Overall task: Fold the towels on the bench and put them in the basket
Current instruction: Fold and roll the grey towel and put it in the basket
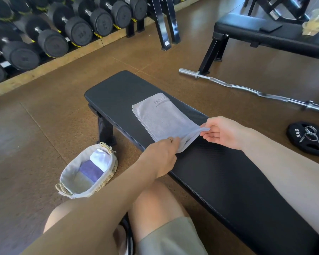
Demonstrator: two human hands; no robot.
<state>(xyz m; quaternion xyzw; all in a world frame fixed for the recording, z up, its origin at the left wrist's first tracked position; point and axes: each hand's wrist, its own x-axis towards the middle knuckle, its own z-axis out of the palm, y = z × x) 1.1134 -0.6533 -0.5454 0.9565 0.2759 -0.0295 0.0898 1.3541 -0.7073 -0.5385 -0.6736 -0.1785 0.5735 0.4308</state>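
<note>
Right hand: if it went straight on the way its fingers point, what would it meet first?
The right hand points left, pinching the grey towel's near edge. Straight on, it would probably first meet the left hand gripping that edge; depth is uncertain.

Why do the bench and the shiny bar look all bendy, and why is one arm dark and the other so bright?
Head view: the wide lens curves the bench edges, though the bar really has kinks. Light falls on the right hand; the left hand is shaded. The dumbbells look slightly soft.
</note>
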